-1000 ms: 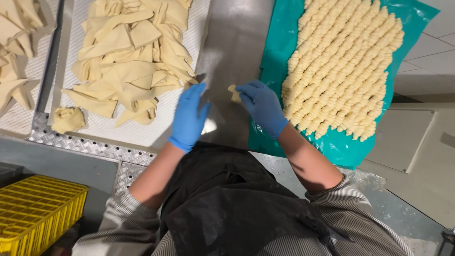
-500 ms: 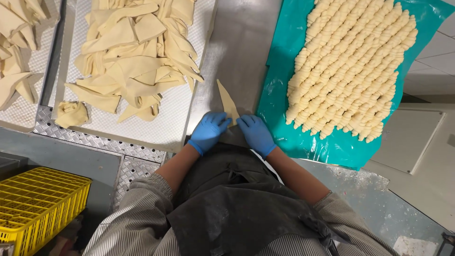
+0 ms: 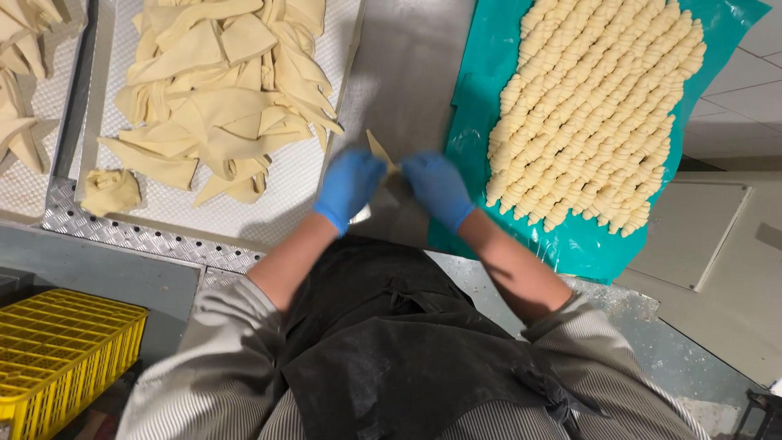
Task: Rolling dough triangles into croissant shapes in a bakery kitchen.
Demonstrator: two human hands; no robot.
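Note:
Both my hands wear blue gloves and meet over the steel worktop. My left hand and my right hand press side by side on one pale dough triangle, whose pointed tip sticks out beyond my fingers. The hands are blurred. A heap of cut dough triangles lies on a perforated tray left of my hands. Rows of rolled dough pieces rest on a teal plastic sheet to the right.
A second tray with dough triangles is at the far left. A crumpled dough scrap lies on the near tray corner. A yellow plastic crate stands low at the left. A grey panel sits at the right.
My hands drew together from the tray edge, laid a dough triangle flat on the worktop, and have now moved forward over it, covering more of its length.

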